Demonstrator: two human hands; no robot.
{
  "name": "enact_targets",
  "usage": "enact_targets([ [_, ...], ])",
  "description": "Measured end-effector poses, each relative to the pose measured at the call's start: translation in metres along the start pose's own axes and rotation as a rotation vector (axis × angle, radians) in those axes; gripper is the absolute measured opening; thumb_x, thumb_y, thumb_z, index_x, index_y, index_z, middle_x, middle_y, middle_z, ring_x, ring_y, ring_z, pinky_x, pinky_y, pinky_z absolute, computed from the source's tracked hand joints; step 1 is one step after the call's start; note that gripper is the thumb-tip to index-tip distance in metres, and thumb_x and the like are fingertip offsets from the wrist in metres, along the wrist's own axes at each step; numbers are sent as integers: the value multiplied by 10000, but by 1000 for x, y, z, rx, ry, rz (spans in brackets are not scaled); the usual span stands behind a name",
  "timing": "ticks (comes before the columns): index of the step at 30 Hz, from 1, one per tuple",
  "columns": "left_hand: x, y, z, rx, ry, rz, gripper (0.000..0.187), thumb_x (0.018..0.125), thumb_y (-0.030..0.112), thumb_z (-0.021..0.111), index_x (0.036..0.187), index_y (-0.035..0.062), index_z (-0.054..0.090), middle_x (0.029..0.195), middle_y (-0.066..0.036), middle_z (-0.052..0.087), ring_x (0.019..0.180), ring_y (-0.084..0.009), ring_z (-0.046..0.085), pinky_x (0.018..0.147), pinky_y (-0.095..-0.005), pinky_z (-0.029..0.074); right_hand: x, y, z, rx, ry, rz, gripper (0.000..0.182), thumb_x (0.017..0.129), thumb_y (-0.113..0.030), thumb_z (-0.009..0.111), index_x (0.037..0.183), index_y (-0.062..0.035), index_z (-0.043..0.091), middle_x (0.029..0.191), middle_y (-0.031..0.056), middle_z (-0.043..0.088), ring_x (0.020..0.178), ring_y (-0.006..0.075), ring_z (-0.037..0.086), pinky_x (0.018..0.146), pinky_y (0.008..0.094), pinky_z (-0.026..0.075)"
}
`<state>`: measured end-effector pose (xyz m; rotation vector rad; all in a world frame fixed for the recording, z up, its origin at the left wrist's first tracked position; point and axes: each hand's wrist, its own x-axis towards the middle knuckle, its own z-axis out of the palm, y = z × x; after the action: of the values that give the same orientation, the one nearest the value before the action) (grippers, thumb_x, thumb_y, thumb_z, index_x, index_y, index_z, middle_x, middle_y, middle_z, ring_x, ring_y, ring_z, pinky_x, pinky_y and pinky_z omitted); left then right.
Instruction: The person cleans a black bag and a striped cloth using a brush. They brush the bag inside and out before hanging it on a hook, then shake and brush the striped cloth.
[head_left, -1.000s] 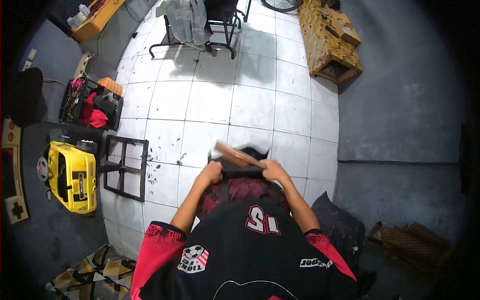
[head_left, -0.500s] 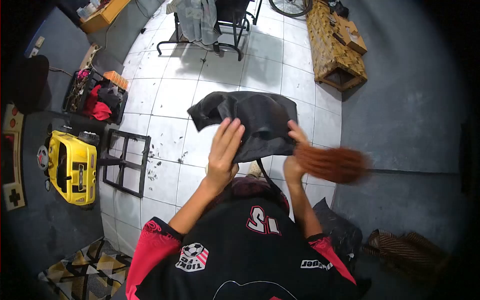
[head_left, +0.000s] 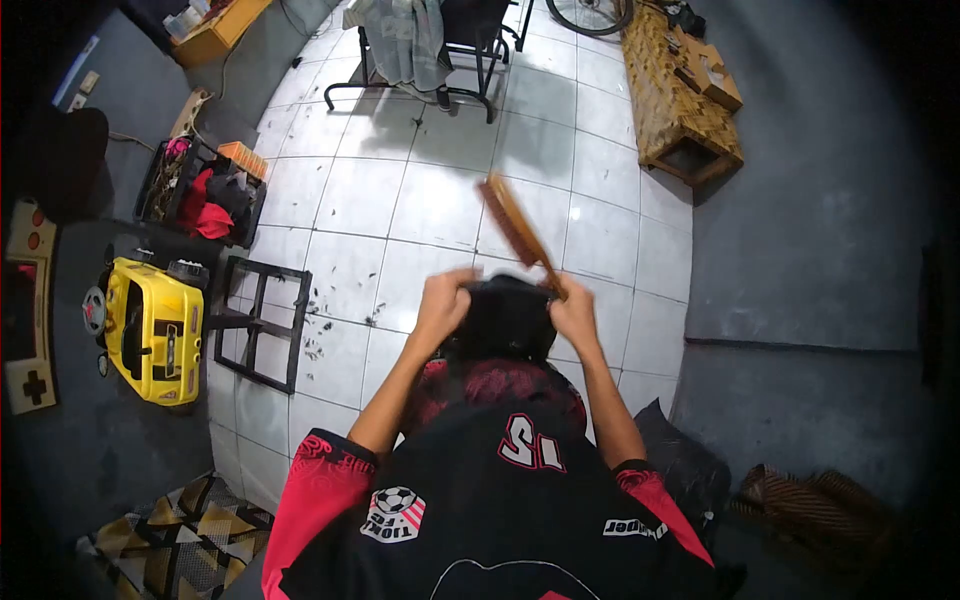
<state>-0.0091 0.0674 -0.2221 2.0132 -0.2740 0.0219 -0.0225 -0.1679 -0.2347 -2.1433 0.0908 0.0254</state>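
Observation:
A limp black bag (head_left: 505,322) hangs between my two hands, close in front of my shirt. My left hand (head_left: 445,303) is closed on its upper left corner. The handle of a wooden brush (head_left: 513,222) is gripped in my right hand (head_left: 574,314), which is also at the bag's upper right edge. The brush head points up and to the left above the bag, with its brown bristles facing down to the left.
On the left stand a yellow toy car (head_left: 155,330), a black frame (head_left: 262,325) and a black crate (head_left: 200,195) of mixed things. Dark scraps (head_left: 315,348) lie on the tiled floor. A woven box (head_left: 675,95) is by the right wall, a black metal stand (head_left: 475,60) ahead.
The bag has been drawn down towards me and now hangs between both hands. My left hand has closed on its edge. The brush has swung from pointing right to pointing up and left.

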Motion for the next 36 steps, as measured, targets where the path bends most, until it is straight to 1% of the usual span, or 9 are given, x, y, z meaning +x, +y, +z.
enact_targets([
  [4, 28, 116, -40, 92, 277, 322, 545, 539, -108, 399, 1036, -17, 603, 1085, -179, 585, 1118, -354, 492, 964, -406, 382, 7, -94, -48, 259, 363, -279, 207, 769, 50, 494, 939, 24, 609, 917, 160, 660, 867, 152, 621, 756, 292, 473],
  [10, 3, 102, -26, 277, 307, 514, 549, 549, -139, 470, 1061, -10, 618, 1096, -131, 595, 1093, -322, 505, 935, -390, 412, -15, -61, -26, 214, 296, -444, 265, 777, 68, 464, 1015, 14, 568, 1114, 172, 595, 1067, 283, 553, 939, 366, 414],
  [13, -46, -12, 2, 423, -505, -264, 301, 670, -76, 517, 941, -25, 638, 1050, -222, 591, 1041, -348, 549, 885, -396, 449, -39, 13, 8, -167, -136, -114, 298, 704, 70, 473, 976, 2, 576, 1038, 200, 602, 1007, 341, 565, 880, 402, 448],
  [15, -54, -17, 9, 595, -984, -346, 228, 723, 15, 559, 938, -1, 633, 934, -230, 617, 921, -379, 587, 809, -429, 474, -54, 31, 16, -366, -510, 105, 306, 673, 42, 485, 960, -11, 575, 944, 226, 603, 937, 388, 563, 814, 449, 456],
  [17, -55, -25, 9, 570, -840, -348, 227, 674, 26, 520, 860, -34, 635, 886, -242, 611, 845, -379, 605, 767, -428, 490, -53, 32, 14, -493, -723, 106, 293, 661, 11, 495, 942, -27, 571, 864, 240, 597, 877, 424, 555, 761, 493, 446],
  [24, -4, 48, -21, 148, 54, 188, 524, 555, -79, 376, 1034, -25, 582, 1057, -218, 582, 1027, -378, 528, 952, -404, 383, -9, -35, -20, -42, -3, -99, 302, 637, 20, 431, 908, -8, 559, 784, 279, 560, 779, 453, 548, 672, 474, 446],
  [28, 12, 125, -42, 219, 314, 337, 646, 514, -140, 390, 1132, -36, 550, 1206, -196, 510, 1174, -372, 439, 1003, -424, 335, -9, -97, -53, 43, 295, -151, 256, 741, 108, 485, 956, 30, 600, 965, 143, 660, 865, 178, 630, 778, 285, 465],
  [30, 12, 134, -41, 222, 436, 477, 673, 500, -141, 388, 1150, -54, 540, 1218, -205, 502, 1187, -380, 427, 1002, -435, 335, -10, -110, -53, 99, 373, -414, 277, 798, 100, 461, 1043, 5, 549, 1070, 165, 614, 979, 231, 590, 861, 312, 439],
  [36, -13, 46, -7, 266, -45, 219, 548, 589, -118, 461, 1113, 4, 565, 1068, -191, 557, 1021, -350, 521, 894, -399, 427, -23, -19, 2, 162, 85, -232, 370, 716, 64, 498, 1062, -38, 580, 1103, 186, 589, 1075, 310, 550, 920, 350, 429],
])
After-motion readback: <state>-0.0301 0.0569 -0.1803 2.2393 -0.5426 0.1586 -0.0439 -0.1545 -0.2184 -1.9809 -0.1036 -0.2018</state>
